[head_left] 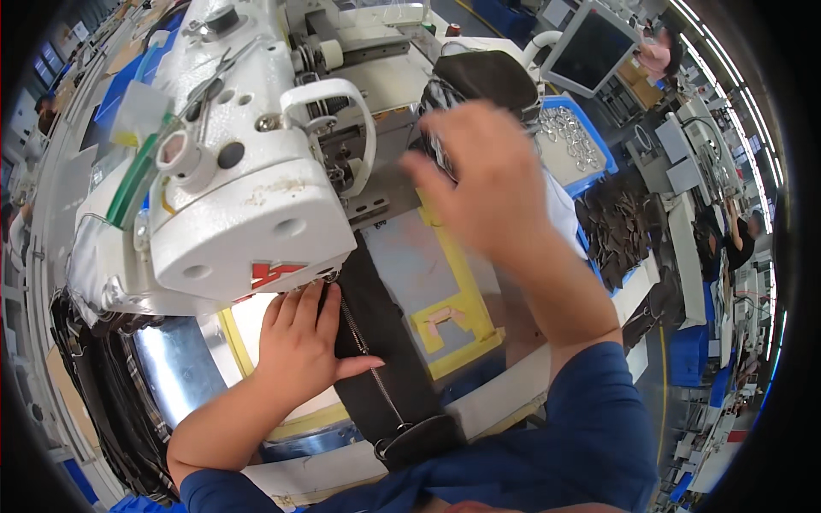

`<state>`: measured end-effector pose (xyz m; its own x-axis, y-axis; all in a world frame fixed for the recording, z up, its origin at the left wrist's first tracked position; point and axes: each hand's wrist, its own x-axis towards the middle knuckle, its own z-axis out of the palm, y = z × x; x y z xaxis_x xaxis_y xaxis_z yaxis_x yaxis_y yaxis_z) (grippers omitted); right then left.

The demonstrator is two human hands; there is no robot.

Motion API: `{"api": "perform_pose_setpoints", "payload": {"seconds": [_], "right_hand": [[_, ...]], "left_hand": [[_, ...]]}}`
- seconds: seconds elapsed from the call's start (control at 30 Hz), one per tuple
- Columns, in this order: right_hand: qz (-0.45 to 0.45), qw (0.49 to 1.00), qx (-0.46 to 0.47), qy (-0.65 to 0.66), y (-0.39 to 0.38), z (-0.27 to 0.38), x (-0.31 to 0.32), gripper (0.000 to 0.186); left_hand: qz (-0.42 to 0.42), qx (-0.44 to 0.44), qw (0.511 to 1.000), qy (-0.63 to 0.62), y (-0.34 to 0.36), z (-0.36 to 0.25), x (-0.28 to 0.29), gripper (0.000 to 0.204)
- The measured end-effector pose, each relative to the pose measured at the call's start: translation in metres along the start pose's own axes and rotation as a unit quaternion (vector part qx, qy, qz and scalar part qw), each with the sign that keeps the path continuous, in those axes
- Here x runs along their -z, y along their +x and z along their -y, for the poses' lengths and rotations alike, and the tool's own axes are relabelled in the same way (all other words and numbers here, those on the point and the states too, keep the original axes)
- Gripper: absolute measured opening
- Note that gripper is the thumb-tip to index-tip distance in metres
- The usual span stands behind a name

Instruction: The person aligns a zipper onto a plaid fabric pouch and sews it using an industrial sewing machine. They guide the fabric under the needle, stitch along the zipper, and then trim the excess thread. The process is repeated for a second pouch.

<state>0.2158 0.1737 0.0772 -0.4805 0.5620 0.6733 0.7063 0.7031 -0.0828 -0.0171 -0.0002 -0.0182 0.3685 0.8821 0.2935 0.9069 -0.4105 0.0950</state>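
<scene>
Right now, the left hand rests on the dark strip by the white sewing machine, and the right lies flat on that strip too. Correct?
No: in the head view, the right hand is raised, off the dark strip. The left hand rests on it, by the white sewing machine.

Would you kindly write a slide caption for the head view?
Left hand on a dark strip at a white sewing machine, right hand raised and blurred.

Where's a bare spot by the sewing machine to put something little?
Probably the greyish patch between the dark strip and yellow tape; also the shiny metal right of the dark stack. It's crowded around the left hand under the sewing machine, and where dark pieces heap up at right.
</scene>
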Motion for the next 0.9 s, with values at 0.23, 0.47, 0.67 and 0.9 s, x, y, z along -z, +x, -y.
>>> {"api": "perform_pose_setpoints", "payload": {"seconds": [0.23, 0.47, 0.67, 0.9], "right_hand": [[-0.028, 0.982, -0.118, -0.145, 0.008, -0.069, 0.015, 0.028], [0.086, 0.961, -0.026, 0.263, -0.024, 0.042, 0.116, 0.047], [0.231, 0.878, 0.09, 0.41, -0.036, 0.05, 0.096, 0.046], [0.438, 0.793, 0.237, 0.351, -0.025, 0.043, 0.096, 0.044]], "left_hand": [[-0.06, -0.023, 0.998, -0.006, 0.005, 0.003, -0.003, 0.093], [0.014, 0.046, 0.886, -0.461, -0.012, 0.004, 0.003, 0.096], [0.166, 0.118, 0.615, -0.762, -0.01, -0.005, 0.02, 0.078], [0.119, 0.266, 0.645, -0.707, -0.005, 0.01, 0.024, 0.044]]}}
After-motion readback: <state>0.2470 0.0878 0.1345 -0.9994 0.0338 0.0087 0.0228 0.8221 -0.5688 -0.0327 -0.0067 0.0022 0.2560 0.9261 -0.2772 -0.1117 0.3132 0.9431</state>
